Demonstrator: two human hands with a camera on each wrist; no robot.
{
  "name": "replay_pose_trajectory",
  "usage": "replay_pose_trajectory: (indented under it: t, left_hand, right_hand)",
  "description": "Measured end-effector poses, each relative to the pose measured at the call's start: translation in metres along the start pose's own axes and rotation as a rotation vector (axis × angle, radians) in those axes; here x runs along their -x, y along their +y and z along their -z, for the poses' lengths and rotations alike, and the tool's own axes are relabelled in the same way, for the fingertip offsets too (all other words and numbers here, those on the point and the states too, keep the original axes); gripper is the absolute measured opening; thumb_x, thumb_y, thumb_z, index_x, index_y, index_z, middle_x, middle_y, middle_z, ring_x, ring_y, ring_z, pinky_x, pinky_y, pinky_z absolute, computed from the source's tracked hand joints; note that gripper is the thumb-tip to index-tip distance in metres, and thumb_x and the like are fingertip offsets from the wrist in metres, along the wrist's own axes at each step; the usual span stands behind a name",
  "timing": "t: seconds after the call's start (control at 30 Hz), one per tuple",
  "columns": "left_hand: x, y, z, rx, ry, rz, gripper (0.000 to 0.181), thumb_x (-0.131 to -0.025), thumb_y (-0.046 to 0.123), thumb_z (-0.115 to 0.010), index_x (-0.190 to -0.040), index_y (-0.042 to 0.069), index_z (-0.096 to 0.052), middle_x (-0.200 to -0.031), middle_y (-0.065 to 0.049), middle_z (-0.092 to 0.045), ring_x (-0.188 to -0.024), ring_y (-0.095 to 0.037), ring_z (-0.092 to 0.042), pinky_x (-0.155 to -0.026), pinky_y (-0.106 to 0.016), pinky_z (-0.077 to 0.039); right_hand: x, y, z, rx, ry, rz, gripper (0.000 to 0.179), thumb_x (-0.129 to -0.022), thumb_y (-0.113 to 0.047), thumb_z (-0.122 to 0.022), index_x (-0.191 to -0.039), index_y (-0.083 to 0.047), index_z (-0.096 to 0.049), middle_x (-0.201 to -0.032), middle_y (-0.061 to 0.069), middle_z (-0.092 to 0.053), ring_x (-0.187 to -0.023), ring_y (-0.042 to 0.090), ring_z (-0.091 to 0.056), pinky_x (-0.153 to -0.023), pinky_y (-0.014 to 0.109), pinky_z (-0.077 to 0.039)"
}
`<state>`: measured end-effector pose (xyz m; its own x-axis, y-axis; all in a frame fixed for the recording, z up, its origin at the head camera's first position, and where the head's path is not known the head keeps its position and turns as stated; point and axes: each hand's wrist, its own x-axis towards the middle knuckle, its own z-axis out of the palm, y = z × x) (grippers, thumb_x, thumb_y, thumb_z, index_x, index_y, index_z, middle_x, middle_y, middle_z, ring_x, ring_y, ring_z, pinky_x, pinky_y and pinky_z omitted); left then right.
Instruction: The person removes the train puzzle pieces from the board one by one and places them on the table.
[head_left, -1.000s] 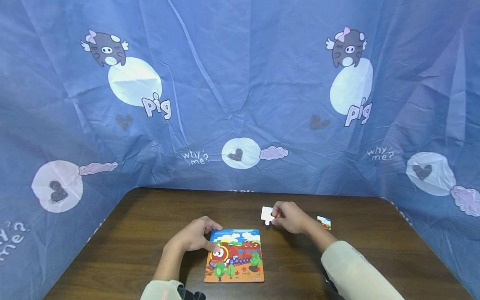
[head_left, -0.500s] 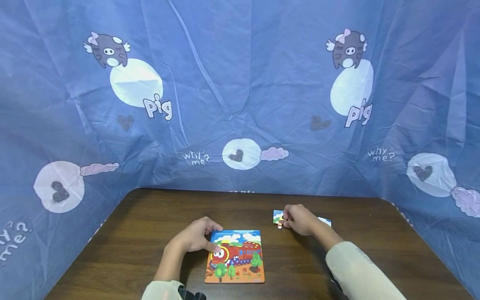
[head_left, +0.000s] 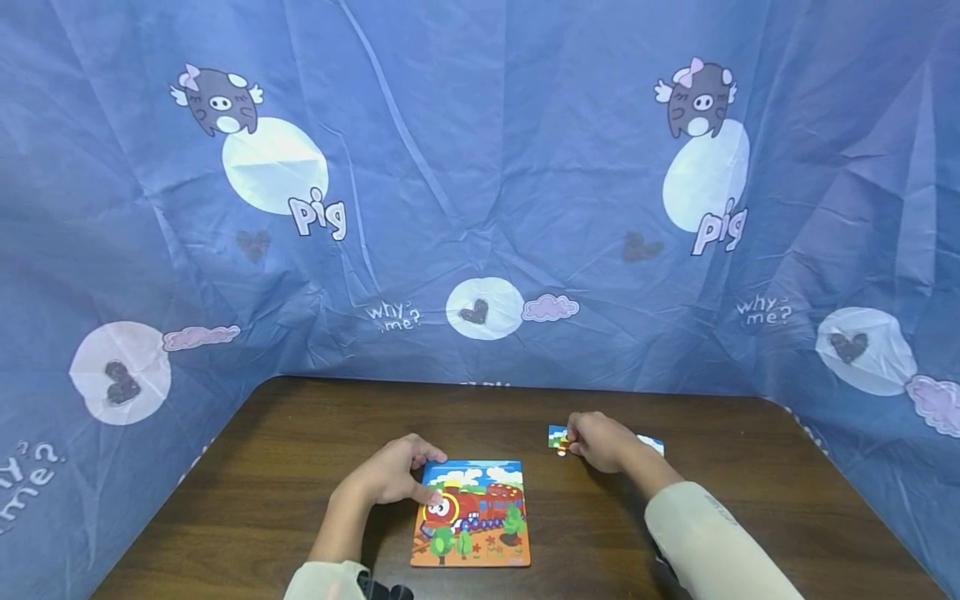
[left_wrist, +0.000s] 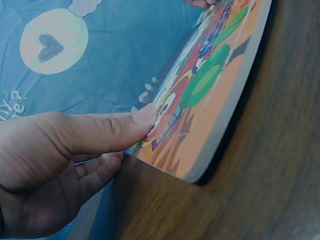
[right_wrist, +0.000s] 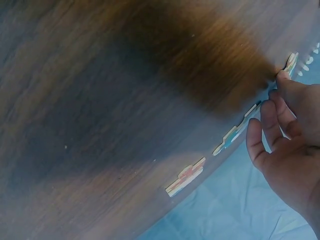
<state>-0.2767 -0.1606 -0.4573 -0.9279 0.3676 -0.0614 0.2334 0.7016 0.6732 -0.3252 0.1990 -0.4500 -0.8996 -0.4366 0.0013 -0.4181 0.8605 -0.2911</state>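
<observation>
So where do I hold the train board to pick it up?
I'd take the train board by the middle of its right edge, coming in from the right: thumb on top, fingers underneath if they can slip under. It's thin and flat with straight sides, so an edge should pinch easily. Nothing covers that edge, while the left grip is on the left side.

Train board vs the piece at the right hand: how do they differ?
Size: the train board is much larger than the puzzle piece. Outline: the board is squarish with straight sides; the piece has a rounded knob. Contact: the left hand rests its thumb on the board; the right hand pinches the piece. Both carry bright prints.
</observation>
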Motion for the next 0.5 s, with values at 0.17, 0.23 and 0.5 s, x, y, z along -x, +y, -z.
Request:
replay_pose_trajectory:
  t: [0.17, 0.23, 0.5]
  left_hand:
    - [-0.0002, -0.001, -0.0001, 0.003, -0.002, -0.004, 0.047, -0.07, 0.015, -0.096, -0.113, 0.014, -0.076, -0.109, -0.002, -0.062, -0.102, -0.022, -0.057, -0.097, -0.052, -0.049]
    - [-0.0002, -0.0012, 0.0, 0.001, -0.001, -0.006, 0.047, -0.07, 0.015, -0.096, -0.113, 0.014, -0.076, -0.109, -0.002, -0.062, -0.102, -0.022, -0.057, -0.097, -0.052, -0.049]
    - [-0.0006, -0.0022, -0.0002, -0.001, 0.002, -0.024, 0.048, -0.07, 0.016, -0.096, -0.114, 0.013, -0.076, -0.11, -0.003, -0.062, -0.104, -0.024, -0.058, -0.098, -0.052, -0.049]
  right_hand:
    - [0.0013, -0.0027, 0.0005, -0.022, 0.011, -0.001, 0.017, -0.096, -0.004, -0.069, -0.085, -0.012, -0.058, -0.075, -0.004, -0.053, -0.069, 0.012, -0.05, -0.065, 0.033, -0.045]
    - [0.0029, -0.0023, 0.0005, -0.038, 0.027, 0.001, 0.016, -0.095, -0.003, -0.07, -0.086, -0.011, -0.059, -0.074, -0.004, -0.053, -0.068, 0.012, -0.05, -0.063, 0.032, -0.044]
    - [0.0085, 0.0022, 0.0032, -0.101, 0.096, 0.022, 0.014, -0.092, 0.0, -0.072, -0.089, -0.007, -0.061, -0.07, -0.003, -0.052, -0.065, 0.011, -0.048, -0.062, 0.03, -0.042]
